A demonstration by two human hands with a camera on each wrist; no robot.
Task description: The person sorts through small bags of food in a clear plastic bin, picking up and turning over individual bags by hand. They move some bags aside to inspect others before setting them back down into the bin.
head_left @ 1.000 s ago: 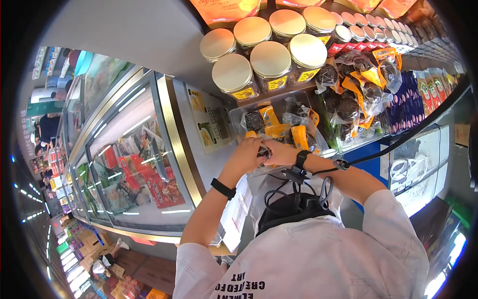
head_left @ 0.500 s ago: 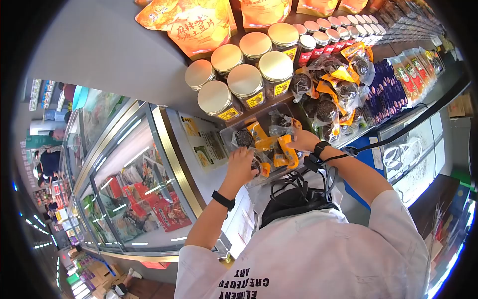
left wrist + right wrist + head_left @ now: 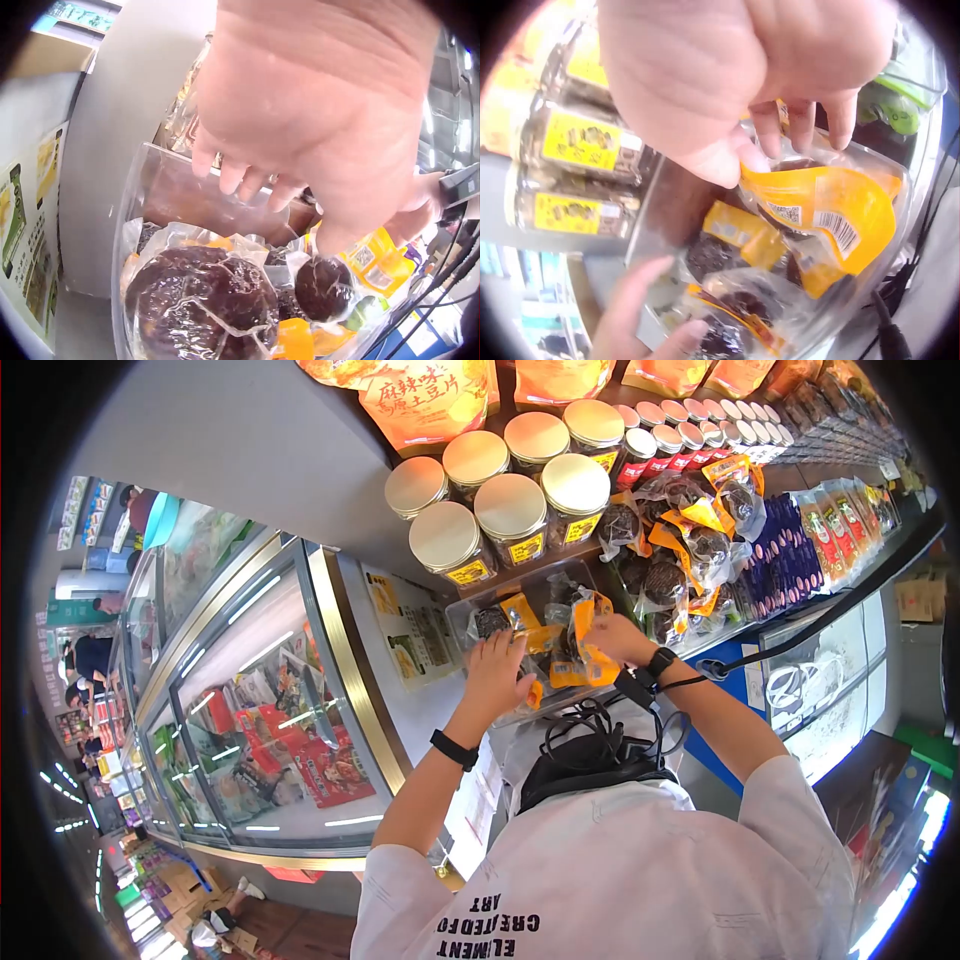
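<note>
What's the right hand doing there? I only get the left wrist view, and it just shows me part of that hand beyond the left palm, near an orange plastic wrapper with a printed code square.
Observer: In the right wrist view, the right hand pinches one end of the orange plastic wrapper between thumb and fingers.
Operator: Okay, and what's next to the clear plastic tray, over on the person's right?
Observer: The head view shows a pile of dark round items in clear plastic bags with orange labels there, outside the tray.
</note>
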